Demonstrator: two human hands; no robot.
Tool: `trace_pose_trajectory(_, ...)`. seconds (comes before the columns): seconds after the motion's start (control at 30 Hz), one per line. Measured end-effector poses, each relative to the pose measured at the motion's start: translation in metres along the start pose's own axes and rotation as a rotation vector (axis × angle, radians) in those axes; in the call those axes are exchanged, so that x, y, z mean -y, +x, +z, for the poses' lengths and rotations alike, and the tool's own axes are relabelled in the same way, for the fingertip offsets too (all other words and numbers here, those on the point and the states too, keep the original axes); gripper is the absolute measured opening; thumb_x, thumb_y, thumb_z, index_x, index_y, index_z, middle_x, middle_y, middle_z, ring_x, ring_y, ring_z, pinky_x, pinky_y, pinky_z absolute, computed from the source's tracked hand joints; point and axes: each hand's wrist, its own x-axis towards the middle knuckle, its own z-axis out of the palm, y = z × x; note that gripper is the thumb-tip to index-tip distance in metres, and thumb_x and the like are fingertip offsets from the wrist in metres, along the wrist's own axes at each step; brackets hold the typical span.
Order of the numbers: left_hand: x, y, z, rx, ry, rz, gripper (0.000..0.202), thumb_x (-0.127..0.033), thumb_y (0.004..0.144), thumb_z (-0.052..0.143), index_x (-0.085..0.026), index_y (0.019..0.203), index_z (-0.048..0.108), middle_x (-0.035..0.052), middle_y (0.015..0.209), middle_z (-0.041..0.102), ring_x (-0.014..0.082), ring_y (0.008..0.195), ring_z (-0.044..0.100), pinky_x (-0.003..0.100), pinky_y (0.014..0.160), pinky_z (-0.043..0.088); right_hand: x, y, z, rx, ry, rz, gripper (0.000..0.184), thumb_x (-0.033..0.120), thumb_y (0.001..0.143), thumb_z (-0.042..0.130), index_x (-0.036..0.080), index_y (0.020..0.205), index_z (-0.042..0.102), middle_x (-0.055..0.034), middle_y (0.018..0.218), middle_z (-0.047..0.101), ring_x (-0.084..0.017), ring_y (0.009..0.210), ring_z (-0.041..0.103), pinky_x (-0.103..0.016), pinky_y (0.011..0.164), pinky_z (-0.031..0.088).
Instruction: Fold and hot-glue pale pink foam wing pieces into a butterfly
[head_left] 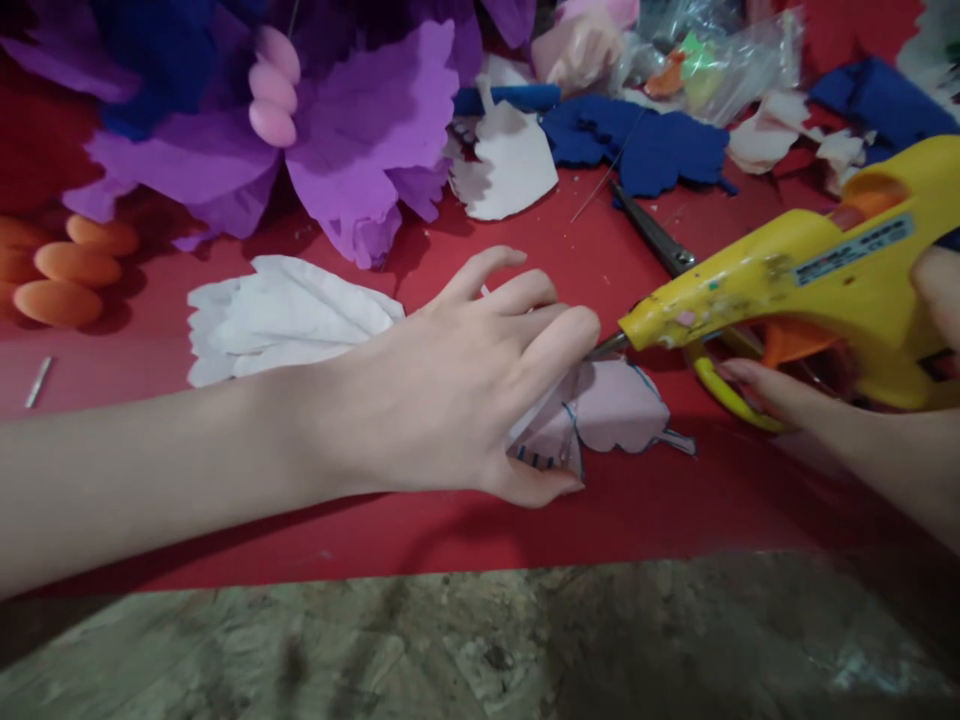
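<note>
My left hand (pixel 457 400) lies across the middle of the red surface, fingers curled and thumb low. It grips a pale paper cutout (pixel 622 405) with blue-drawn edges and a short stem; part of this is hidden beneath the hand. From the right edge my right hand (pixel 847 430), only partly in view, holds a yellow hot glue gun (pixel 780 280) with an orange trigger. The gun's metal nozzle points left and ends beside my left fingers; contact cannot be made out. White crepe-paper petals (pixel 292 315) lie just behind my left wrist.
Scissors (pixel 660 235) with a yellow handle lie partly under the glue gun. Large purple paper petals (pixel 375 120), blue cutouts (pixel 637 140) and a white leaf shape (pixel 510 160) lie behind. Orange oval pieces (pixel 71 270) sit left. The red surface's front edge runs below my hands.
</note>
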Motion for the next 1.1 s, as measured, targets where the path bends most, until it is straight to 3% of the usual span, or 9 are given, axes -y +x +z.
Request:
trace_pose_trajectory(0.17,-0.001,0.001,-0.002,0.040,-0.011,-0.041,0.048,-0.058,0.073,0.053,-0.014,0.093,0.055,0.0081,0.094,0.063,0.0275,0.090,0.054,0.047,0.097,0.036,0.000,0.000,-0.003,-0.038,0.030,-0.047,0.050,0.065,0.076,0.050,0.016,0.086,0.049,-0.0058,0.073,0.046,-0.019,0.076,0.050,-0.031,0.050,0.023)
trace_pose_trajectory(0.37,-0.003,0.004,-0.004,0.116,-0.068,-0.102,0.052,-0.061,0.068,0.058,-0.017,0.095,0.055,0.0096,0.101,0.065,0.0305,0.097,0.054,0.050,0.102,0.031,0.007,0.006,-0.008,-0.037,0.089,-0.067,0.046,0.063,0.077,0.047,0.018,0.079,0.047,-0.0100,0.089,0.057,-0.021,0.082,0.057,-0.033,0.051,0.027)
trace_pose_trajectory(0.6,-0.002,0.001,-0.003,0.073,-0.048,-0.067,0.057,-0.053,0.070,0.062,-0.009,0.105,0.053,0.0163,0.112,0.062,0.0313,0.100,0.055,0.051,0.104,0.030,0.000,0.013,-0.007,-0.130,-0.034,-0.095,0.048,0.062,0.082,0.043,0.015,0.091,0.051,-0.0076,0.079,0.057,-0.018,0.073,0.057,-0.030,0.046,0.025)
trace_pose_trajectory(0.77,0.000,0.001,-0.006,0.062,-0.066,-0.042,0.069,-0.061,0.071,0.060,-0.004,0.107,0.051,0.0200,0.111,0.062,0.0319,0.100,0.054,0.052,0.100,0.033,-0.005,0.012,-0.004,-0.270,0.014,-0.219,0.049,0.057,0.084,0.046,0.011,0.102,0.052,-0.0094,0.085,0.062,-0.015,0.071,0.059,-0.026,0.052,0.040)
trace_pose_trajectory(0.87,0.001,0.003,-0.011,0.076,-0.120,-0.052,0.073,-0.067,0.070,0.058,-0.004,0.106,0.051,0.0198,0.110,0.062,0.0314,0.099,0.054,0.054,0.099,0.034,-0.008,0.013,-0.003,-0.283,0.047,-0.261,0.047,0.055,0.084,0.047,0.012,0.102,0.054,-0.0093,0.087,0.064,-0.015,0.069,0.060,-0.025,0.049,0.041)
trace_pose_trajectory(0.97,0.001,0.004,-0.016,0.109,-0.156,-0.089,0.070,-0.066,0.070,0.059,-0.006,0.105,0.051,0.0185,0.110,0.062,0.0301,0.098,0.054,0.055,0.101,0.032,-0.014,0.017,-0.003,-0.267,0.085,-0.164,0.055,0.063,0.082,0.043,0.013,0.102,0.058,-0.0094,0.089,0.066,-0.018,0.071,0.062,-0.028,0.053,0.044)
trace_pose_trajectory(1.1,0.000,0.007,-0.020,0.157,-0.208,-0.156,0.069,-0.064,0.071,0.060,-0.008,0.109,0.048,0.0179,0.109,0.061,0.0299,0.102,0.053,0.055,0.104,0.030,-0.026,0.027,-0.005,-0.088,0.353,0.235,0.083,0.086,0.061,0.039,0.014,0.093,0.065,-0.0100,0.080,0.065,-0.018,0.062,0.056,-0.033,0.058,0.043)
